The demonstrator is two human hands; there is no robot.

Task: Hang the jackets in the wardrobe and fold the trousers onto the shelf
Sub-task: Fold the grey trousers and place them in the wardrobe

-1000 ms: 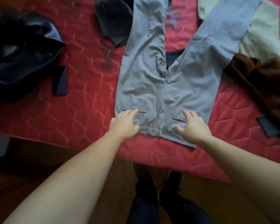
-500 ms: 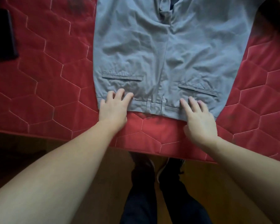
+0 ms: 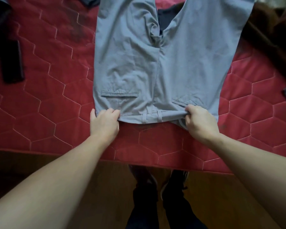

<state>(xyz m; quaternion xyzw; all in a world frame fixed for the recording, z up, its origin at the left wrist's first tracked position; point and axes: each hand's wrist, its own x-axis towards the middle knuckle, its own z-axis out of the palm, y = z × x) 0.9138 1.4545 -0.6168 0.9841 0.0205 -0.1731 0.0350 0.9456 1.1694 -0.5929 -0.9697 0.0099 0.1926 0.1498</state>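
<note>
Pair of light grey-blue cotton trousers [image 3: 155, 71] lying flat, back pockets up, on red hexagon-quilted bedspread [image 3: 48, 113], waistband towards its near edge; left hand [image 3: 104, 123] gripping waistband's left corner, fingers curled; right hand [image 3: 201, 123] pinching bunched waistband fabric at right.

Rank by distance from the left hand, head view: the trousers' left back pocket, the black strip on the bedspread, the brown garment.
From the left hand, gripping the trousers at the waistband:
1. Back pocket, just above the hand.
2. Black strip, far left on the bedspread.
3. Brown garment, upper right corner.
</note>
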